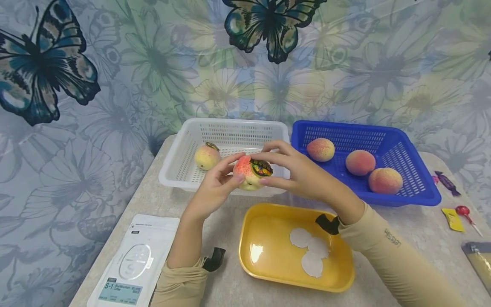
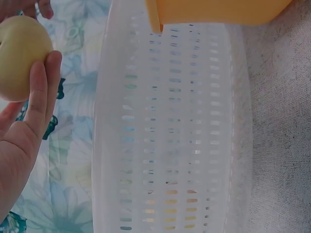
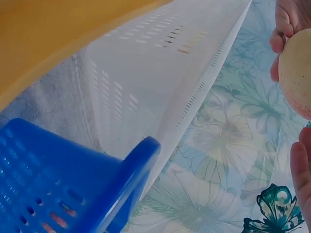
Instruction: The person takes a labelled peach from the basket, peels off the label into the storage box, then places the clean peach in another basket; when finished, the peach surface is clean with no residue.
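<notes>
Head view: forearms [image 1: 185, 245] slant inward toward peach [image 1: 249, 177]
Left hand [image 1: 211, 185]: fingers clamped on its left side
Right hand [image 1: 296, 171]: fingers arched, clamped on its right side

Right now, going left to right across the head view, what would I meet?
White printed pouch, yellowish peach in white plastic basket, red and yellow peach in left hand and right hand, three reddish peaches in blue plastic basket, round red lollipop.
</notes>
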Motion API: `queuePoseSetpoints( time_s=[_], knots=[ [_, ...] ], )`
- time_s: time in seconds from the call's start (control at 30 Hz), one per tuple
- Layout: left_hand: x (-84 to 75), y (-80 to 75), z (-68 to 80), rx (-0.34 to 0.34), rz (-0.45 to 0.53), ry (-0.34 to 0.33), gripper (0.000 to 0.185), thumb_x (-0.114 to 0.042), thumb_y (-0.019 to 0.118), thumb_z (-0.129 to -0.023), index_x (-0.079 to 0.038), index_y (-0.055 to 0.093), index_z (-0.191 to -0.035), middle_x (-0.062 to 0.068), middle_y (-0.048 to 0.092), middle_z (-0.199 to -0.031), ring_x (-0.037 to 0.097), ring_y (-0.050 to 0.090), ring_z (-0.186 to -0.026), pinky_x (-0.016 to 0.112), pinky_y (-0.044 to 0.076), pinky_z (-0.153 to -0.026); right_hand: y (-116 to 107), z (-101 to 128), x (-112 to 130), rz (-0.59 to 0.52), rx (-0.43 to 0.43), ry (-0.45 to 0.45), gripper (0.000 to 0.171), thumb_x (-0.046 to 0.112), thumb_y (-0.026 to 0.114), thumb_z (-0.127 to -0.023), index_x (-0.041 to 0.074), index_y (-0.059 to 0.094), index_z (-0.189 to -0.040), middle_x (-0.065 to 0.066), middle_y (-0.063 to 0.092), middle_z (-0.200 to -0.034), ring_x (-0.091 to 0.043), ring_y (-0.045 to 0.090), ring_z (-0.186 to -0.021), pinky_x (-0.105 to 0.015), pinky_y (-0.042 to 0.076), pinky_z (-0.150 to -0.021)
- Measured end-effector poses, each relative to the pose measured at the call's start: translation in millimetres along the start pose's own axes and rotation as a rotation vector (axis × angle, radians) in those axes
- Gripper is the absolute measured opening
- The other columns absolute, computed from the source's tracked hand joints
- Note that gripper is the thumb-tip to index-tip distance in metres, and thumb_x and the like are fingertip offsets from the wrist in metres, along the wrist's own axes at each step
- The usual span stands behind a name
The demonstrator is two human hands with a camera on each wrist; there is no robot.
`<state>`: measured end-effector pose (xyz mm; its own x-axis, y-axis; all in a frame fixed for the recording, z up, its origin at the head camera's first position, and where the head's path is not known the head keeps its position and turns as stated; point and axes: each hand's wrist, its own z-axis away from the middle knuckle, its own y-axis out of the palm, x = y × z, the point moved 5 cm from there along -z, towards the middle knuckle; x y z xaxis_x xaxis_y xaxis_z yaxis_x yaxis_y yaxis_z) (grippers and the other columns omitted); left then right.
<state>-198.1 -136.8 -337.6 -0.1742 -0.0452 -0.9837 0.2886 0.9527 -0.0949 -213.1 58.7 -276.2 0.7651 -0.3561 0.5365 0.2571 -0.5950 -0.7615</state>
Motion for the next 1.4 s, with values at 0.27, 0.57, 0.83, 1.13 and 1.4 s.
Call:
queuePoseSetpoints(
  time_s=[0.27,0.57,0.83,1.13,1.4],
  knots=[
    [-0.3,0.2,-0.1,-0.008,-0.005,-0.003,0.051,-0.016,0.062,-0.098,-0.017,0.046,-0.147,0.017,0.058,-0.134,0.028,0.068,-0.107,0.028,0.057,-0.088,-3.3,3.4,2.3,0.035,-0.039,-0.108,0.037,0.014,0.067,-0.095,0.013,0.065,-0.132,-0.003,0.058,-0.114,-0.012,0.052,-0.095,-0.030,0.047,-0.078],
    [-1.1,1.9,-0.5,-0.005,-0.010,0.008,0.053,-0.011,0.064,-0.097,-0.012,0.046,-0.147,0.019,0.059,-0.133,0.024,0.068,-0.105,0.027,0.057,-0.086,-15.9,7.7,4.5,0.020,-0.248,-0.139,0.032,-0.002,0.066,-0.092,0.006,0.068,-0.123,-0.005,0.070,-0.109,-0.011,0.059,-0.088,-0.021,0.050,-0.078],
    [-2.9,2.7,1.1,-0.005,-0.026,0.005,0.053,-0.012,0.064,-0.096,-0.015,0.048,-0.146,0.017,0.060,-0.131,0.023,0.068,-0.104,0.026,0.057,-0.085,-27.8,16.6,1.2,0.041,-0.385,-0.123,0.035,-0.007,0.069,-0.087,0.006,0.069,-0.120,-0.002,0.065,-0.087,-0.008,0.054,-0.074,-0.016,0.046,-0.069],
    [-2.3,-6.4,2.9,-0.059,-0.030,0.018,0.052,-0.011,0.065,-0.096,-0.014,0.049,-0.146,0.016,0.061,-0.130,0.020,0.068,-0.101,0.025,0.057,-0.085,-29.4,30.3,-4.6,-0.006,-0.345,-0.076,0.033,-0.006,0.073,-0.082,0.005,0.072,-0.113,0.003,0.061,-0.075,-0.005,0.052,-0.067,-0.019,0.046,-0.061],
    [-4.2,-18.1,5.9,-0.117,-0.014,0.039,0.053,-0.011,0.066,-0.095,-0.017,0.050,-0.145,0.014,0.059,-0.135,0.019,0.069,-0.104,0.025,0.056,-0.089,-6.2,45.0,-15.7,-0.130,-0.085,0.169,0.030,0.013,0.082,-0.082,0.014,0.074,-0.111,0.009,0.061,-0.073,-0.007,0.053,-0.064,-0.022,0.047,-0.059]
  ],
)
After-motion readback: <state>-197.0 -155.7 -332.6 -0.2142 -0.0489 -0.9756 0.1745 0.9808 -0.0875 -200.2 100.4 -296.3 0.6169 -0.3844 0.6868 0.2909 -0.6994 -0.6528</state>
